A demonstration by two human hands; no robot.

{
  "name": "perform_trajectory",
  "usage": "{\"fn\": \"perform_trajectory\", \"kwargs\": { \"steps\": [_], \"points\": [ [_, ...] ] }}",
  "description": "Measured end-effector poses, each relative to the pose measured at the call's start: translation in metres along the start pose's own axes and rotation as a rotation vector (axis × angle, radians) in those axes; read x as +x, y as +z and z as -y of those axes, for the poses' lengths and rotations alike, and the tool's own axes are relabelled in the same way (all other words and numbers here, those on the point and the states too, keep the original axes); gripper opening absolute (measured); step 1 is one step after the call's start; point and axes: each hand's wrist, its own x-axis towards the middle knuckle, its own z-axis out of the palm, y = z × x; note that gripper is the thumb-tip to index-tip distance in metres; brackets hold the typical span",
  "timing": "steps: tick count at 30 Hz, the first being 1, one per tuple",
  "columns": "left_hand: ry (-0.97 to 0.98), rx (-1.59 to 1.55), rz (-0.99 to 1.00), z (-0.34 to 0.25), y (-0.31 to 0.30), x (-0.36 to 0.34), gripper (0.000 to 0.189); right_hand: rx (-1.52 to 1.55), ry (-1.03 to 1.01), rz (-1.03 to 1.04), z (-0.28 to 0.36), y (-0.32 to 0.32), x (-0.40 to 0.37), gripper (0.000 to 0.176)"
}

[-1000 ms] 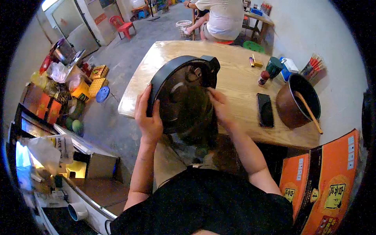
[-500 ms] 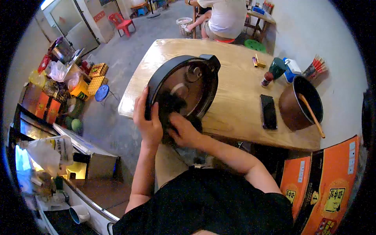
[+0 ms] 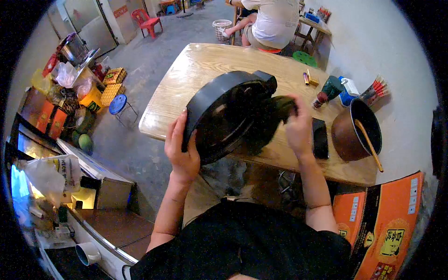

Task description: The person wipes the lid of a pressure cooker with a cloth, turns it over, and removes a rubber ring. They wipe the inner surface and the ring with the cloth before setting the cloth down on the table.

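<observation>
Head view, centre frame: your left hand (image 3: 182, 149) grips the tilted black lid (image 3: 224, 112) over the table (image 3: 205, 65) edge, your right hand (image 3: 298, 128) clutches a dark cloth (image 3: 273, 116) at its right side — wiping looks only part-done.

Lid (image 3: 224, 116): large, round, black, thick rim, 1 boxy hinge block at the top edge. Held up steeply tilted over the near edge of the surface (image 3: 205, 60). Dark cloth (image 3: 279, 108), blurred, against its right side.
</observation>
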Motion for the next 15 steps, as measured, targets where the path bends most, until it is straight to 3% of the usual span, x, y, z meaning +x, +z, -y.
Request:
{"fn": "perform_trajectory", "kwargs": {
  "steps": [1, 3, 4, 6, 7, 9, 10, 13, 15],
  "points": [
    [-0.018, -0.001, -0.005, 0.0, 0.001, 0.001, 0.048, 0.18, 0.029, -0.081, -0.01, -0.004, 0.002, 0.027],
    [-0.032, -0.002, 0.003, 0.002, 0.001, 0.002, 0.048, 0.741, 0.375, -0.098, -0.023, -0.011, 0.003, 0.028],
    [-0.027, -0.012, -0.011, 0.004, 0.002, 0.003, 0.047, 0.745, 0.372, -0.104, -0.024, -0.013, 0.003, 0.028],
    [-0.025, -0.022, -0.021, 0.009, 0.003, 0.003, 0.047, 0.79, 0.345, -0.367, -0.022, -0.019, -0.002, 0.032],
    [-0.065, -0.016, -0.034, 0.011, 0.003, 0.002, 0.047, 0.789, 0.349, -0.372, -0.03, -0.025, -0.001, 0.032],
    [-0.103, -0.015, -0.042, 0.014, -0.001, 0.006, 0.047, 0.428, 0.078, -0.237, -0.054, -0.04, 0.004, 0.036],
    [-0.052, 0.029, -0.052, 0.011, -0.006, 0.013, 0.047, 0.035, 0.011, -0.201, -0.06, -0.039, 0.006, 0.042],
    [-0.015, 0.146, -0.124, 0.009, -0.016, 0.028, 0.049, -0.756, 0.06, 0.11, -0.127, -0.012, -0.009, 0.071],
    [-0.12, 0.112, -0.206, 0.008, -0.024, 0.036, 0.048, -1.063, 0.076, 0.268, -0.112, 0.014, -0.02, 0.081]
  ]
}}
